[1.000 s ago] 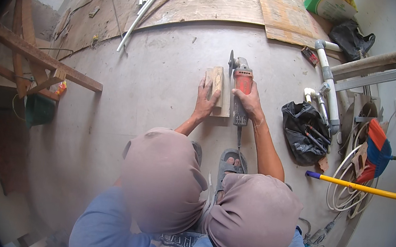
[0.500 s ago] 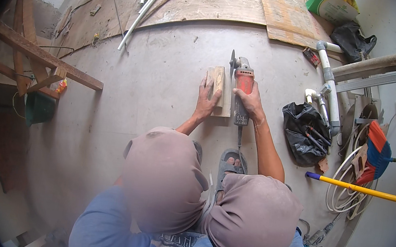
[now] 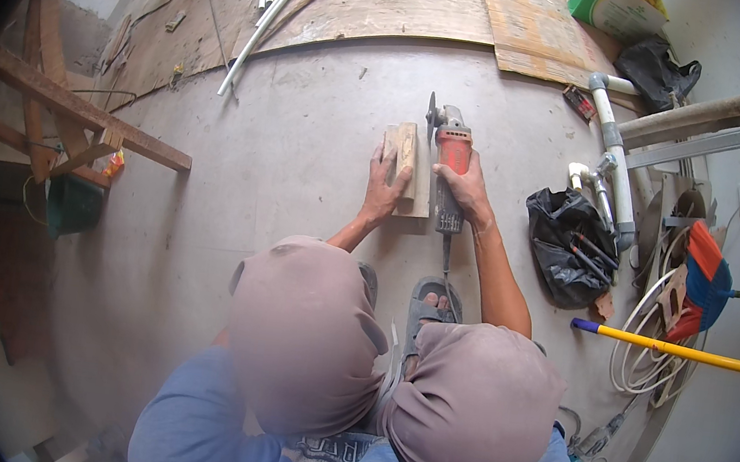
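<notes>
My right hand (image 3: 467, 190) is wrapped round the body of a red and black angle grinder (image 3: 455, 156), its thin disc pointing away from me at the left side of the head. Just left of the disc, my left hand (image 3: 384, 184) grips a short wooden block (image 3: 407, 147) from its left side, fingers over the top. The block rests on a flat light-coloured piece (image 3: 419, 202) on the floor. The grinder's cord runs back toward my sandalled foot (image 3: 433, 307). Whether the disc is spinning cannot be made out.
Plywood sheets (image 3: 381, 8) cover the far floor, with white pipes (image 3: 277, 13) on them. To the right lie a black plastic bag (image 3: 569, 248), joined grey-white pipes (image 3: 611, 137), a yellow pole (image 3: 681, 351) and coiled cable (image 3: 637, 364). A wooden frame (image 3: 87, 105) stands left.
Almost nothing differs. The view has shifted very slightly; both hands, the grinder and the block keep their places relative to each other.
</notes>
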Demonstrator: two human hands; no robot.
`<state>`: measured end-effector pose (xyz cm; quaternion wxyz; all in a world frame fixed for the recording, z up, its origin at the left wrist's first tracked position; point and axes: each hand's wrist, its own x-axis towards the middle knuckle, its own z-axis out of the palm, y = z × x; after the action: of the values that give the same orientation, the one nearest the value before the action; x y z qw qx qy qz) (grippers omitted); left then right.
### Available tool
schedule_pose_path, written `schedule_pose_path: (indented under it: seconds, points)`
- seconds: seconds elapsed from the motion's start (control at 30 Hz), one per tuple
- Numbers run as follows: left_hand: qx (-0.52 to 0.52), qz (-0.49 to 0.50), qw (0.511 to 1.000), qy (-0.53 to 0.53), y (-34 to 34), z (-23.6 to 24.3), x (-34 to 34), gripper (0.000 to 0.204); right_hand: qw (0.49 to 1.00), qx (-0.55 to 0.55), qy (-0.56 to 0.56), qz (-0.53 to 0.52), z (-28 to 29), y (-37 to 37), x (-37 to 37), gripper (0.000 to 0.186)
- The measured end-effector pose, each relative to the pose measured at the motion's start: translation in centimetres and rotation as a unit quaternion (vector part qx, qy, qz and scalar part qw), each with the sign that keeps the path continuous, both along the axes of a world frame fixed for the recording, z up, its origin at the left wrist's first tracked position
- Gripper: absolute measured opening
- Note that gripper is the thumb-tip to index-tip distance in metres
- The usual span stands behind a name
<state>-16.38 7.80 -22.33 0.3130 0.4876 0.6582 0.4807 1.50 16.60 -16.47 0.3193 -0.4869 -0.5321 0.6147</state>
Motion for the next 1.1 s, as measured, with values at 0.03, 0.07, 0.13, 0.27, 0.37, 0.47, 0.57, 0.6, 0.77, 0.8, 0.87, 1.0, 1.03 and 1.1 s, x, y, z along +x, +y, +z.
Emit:
schedule_pose_path:
  seconds: [0.03,0.07,0.13,0.27,0.37,0.47,0.57,0.6,0.77,0.8,0.87,1.0,1.03,1.1]
  points:
    - [0.000,0.000,1.000,0.003,-0.04,-0.01,-0.03,0.072,1.000,-0.005,0.000,0.000,-0.01,-0.01,-0.02,0.071]
    - [0.000,0.000,1.000,0.006,-0.08,-0.03,-0.06,0.070,1.000,-0.009,0.000,0.000,-0.02,-0.02,-0.03,0.071]
    - [-0.001,0.000,1.000,0.007,-0.12,0.01,-0.06,0.068,1.000,0.001,0.002,-0.003,-0.23,-0.01,-0.11,0.071]
    - [0.000,-0.003,1.000,-0.002,-0.05,0.09,0.02,0.068,1.000,-0.002,-0.002,-0.003,-0.75,0.18,0.00,0.073]
    - [-0.001,-0.002,1.000,0.002,-0.09,0.01,-0.08,0.069,1.000,0.003,-0.009,-0.003,-0.94,0.21,-0.08,0.073]
    - [-0.001,-0.003,1.000,0.003,-0.07,-0.07,-0.14,0.069,1.000,0.004,-0.008,-0.001,-0.90,0.18,-0.12,0.073]
    - [-0.001,-0.003,1.000,-0.001,-0.01,-0.05,0.03,0.069,1.000,0.001,-0.006,-0.003,-0.71,0.13,-0.02,0.073]
    - [-0.002,-0.002,1.000,-0.003,0.02,-0.04,0.12,0.069,1.000,0.002,-0.003,-0.005,-0.63,0.09,0.08,0.073]
    - [0.000,0.001,1.000,-0.002,-0.13,-0.24,-0.11,0.070,1.000,0.006,0.010,-0.004,-0.31,-0.18,-0.17,0.073]
    - [-0.002,0.001,1.000,-0.002,-0.07,-0.18,0.01,0.070,1.000,0.006,0.009,-0.006,-0.34,-0.15,-0.05,0.073]
    - [0.007,-0.001,1.000,-0.001,0.00,-0.19,0.00,0.070,1.000,0.005,0.007,-0.007,-0.38,-0.19,-0.01,0.073]
    - [0.009,-0.006,1.000,-0.001,0.02,-0.31,-0.17,0.074,1.000,-0.007,0.002,0.000,-0.38,-0.14,-0.01,0.072]
    - [0.009,-0.005,1.000,-0.006,0.06,-0.20,-0.04,0.074,1.000,-0.007,0.004,-0.002,-0.37,-0.14,0.07,0.072]
    - [0.007,-0.004,1.000,-0.015,0.18,-0.02,0.30,0.074,1.000,-0.005,0.004,-0.005,-0.35,-0.10,0.28,0.072]
